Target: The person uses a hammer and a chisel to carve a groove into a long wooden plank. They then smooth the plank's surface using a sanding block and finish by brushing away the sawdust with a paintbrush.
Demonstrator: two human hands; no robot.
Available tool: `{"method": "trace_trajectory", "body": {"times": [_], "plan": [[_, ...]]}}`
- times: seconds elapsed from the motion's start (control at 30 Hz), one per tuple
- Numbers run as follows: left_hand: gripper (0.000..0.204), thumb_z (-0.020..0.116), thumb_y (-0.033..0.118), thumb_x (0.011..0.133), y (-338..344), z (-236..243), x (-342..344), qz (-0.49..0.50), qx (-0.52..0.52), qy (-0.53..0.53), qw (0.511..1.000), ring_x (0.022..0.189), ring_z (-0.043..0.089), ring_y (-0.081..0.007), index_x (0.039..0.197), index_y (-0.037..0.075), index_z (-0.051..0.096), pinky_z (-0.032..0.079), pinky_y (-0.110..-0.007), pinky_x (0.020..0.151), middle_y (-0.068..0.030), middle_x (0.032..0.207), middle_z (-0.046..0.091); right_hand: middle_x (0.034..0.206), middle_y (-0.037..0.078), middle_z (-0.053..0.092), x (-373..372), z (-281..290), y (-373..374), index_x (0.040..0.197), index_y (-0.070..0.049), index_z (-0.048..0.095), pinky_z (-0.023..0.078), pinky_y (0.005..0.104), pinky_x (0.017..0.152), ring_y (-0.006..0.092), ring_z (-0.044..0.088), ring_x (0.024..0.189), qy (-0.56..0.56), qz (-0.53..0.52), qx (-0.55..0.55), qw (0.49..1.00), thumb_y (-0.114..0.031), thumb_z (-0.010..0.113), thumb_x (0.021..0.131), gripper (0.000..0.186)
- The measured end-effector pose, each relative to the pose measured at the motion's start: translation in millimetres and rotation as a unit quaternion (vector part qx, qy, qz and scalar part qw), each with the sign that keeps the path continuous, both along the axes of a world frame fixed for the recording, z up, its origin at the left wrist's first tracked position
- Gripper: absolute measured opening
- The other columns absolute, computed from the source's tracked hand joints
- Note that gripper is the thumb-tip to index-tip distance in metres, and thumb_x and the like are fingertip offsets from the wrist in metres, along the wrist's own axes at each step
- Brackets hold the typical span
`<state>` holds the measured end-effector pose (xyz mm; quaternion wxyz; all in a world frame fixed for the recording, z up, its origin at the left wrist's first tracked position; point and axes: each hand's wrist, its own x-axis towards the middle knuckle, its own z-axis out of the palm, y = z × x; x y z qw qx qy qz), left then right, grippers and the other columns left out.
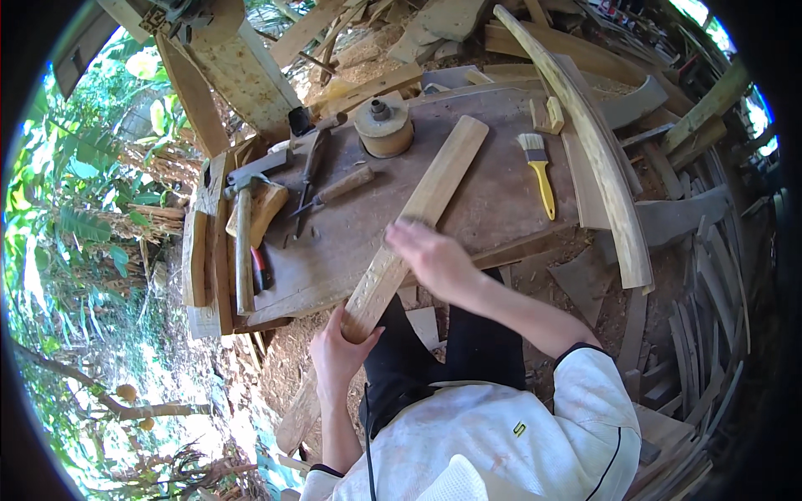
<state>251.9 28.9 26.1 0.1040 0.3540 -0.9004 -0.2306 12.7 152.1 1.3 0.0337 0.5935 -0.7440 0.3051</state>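
A long flat wooden board (453, 163) lies diagonally over the bench's front edge, its lower part speckled. My left hand (347, 342) grips that lower end, thumb along one side. My right hand (426, 259) is over the board's middle, fingertips on or just above its face; motion blur hides whether anything is under them. Left on the bench are a hammer (244, 250), a wooden-handled tool (342, 188), a red-handled tool (259, 267) and other tools. A round wooden block with a metal fitting (386, 138) sits at the back, and a yellow brush (543, 184) lies right.
The bench (301, 259) has thick timbers (196, 259) at its left end. A long curved pole (606, 179) rests over planks on the right. Offcuts and stacked strips (702, 301) crowd the back and right side. Foliage (92, 150) fills the left.
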Motion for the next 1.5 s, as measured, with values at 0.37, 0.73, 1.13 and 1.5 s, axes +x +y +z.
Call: {"method": "trace_trajectory", "body": {"times": [0.37,0.73,1.13,1.5], "plan": [[0.082,0.097,0.044,0.064,2.6,6.8,-2.8,0.048,0.037,-0.017,0.998,0.086,0.077,-0.0337,0.128,0.0,0.071,0.06,-0.042,0.081,-0.021,0.093,0.077,0.135,0.022,0.067,40.3,-4.0,-11.9,0.128,0.005,0.066,0.051,0.0434,0.112,0.0345,0.06,0.133,0.043,0.057,-0.042,0.997,-0.001,0.057,0.093,0.037],[0.084,0.096,0.045,0.066,3.7,8.5,3.0,0.066,0.024,-0.028,0.997,0.088,0.076,-0.0359,0.128,-0.004,0.069,0.06,-0.044,0.081,-0.0231,0.095,0.076,0.131,0.021,0.067,25.4,-9.0,-20.5,0.132,0.005,0.062,0.055,0.0428,0.107,0.033,0.063,0.129,0.097,-0.002,-0.023,0.995,-0.005,0.06,0.092,0.041],[0.081,0.097,0.046,0.064,2.4,1.8,1.0,0.057,-0.021,-0.004,0.998,0.079,0.075,-0.0351,0.123,-0.004,0.071,0.059,-0.043,0.074,-0.0204,0.086,0.075,0.141,0.024,0.064,22.2,-11.8,-23.0,0.13,0.003,0.067,0.048,0.0431,0.116,0.0348,0.058,0.138,0.038,-0.018,-0.024,0.999,-0.007,0.055,0.1,0.034],[0.082,0.098,0.044,0.064,4.1,13.3,5.6,0.078,0.028,-0.051,0.995,0.077,0.075,-0.0319,0.123,-0.006,0.07,0.059,-0.04,0.075,-0.0185,0.084,0.075,0.134,0.024,0.067,31.2,-10.2,-30.0,0.131,0.006,0.063,0.053,0.042,0.111,0.0352,0.063,0.13,0.047,0.04,-0.033,0.998,0.001,0.06,0.092,0.039]]}}
